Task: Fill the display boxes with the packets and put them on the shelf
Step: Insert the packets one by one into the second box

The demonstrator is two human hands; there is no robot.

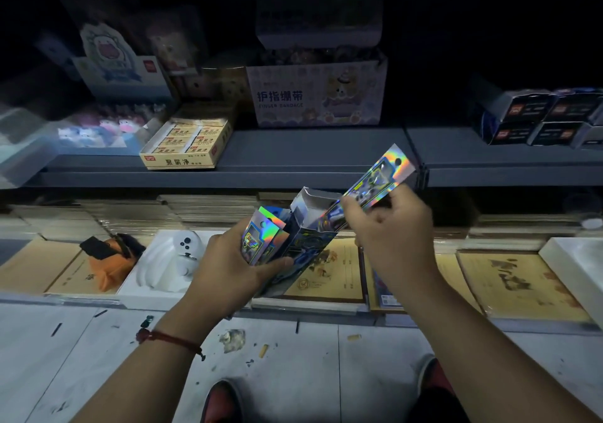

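Left hand [225,269] wraps the lower half of the display box [306,240]. The box mouth is open and tilted up and away from the wrist. The same grip traps the loose packets [261,236] against the thumb side of the box. Right hand [391,236] pinches a single holographic packet [378,178], which slants up and outward past its knuckles. The packet's lower end sits at the box mouth; cannot tell whether it is inside yet.

Risks, as judged:
- The left hand is doing two jobs. Any push from the right hand could loosen the loose packets, and they would drop onto the notebooks [326,279] beneath both hands or to the floor.
- The box's folded top flap stands in the packet's path. A skewed entry could snag and crease the foil.
- The box is tilted and held only at its base, so it may twist under pressure.

Counts:
- Display box in hand: one.
- Packet in right hand: one.
- Loose packets in left hand: two seen, others possibly hidden.
- Dark boxes [538,119] on the shelf [293,151], beyond and outward of the right hand: four clear, more cut off at the frame edge.
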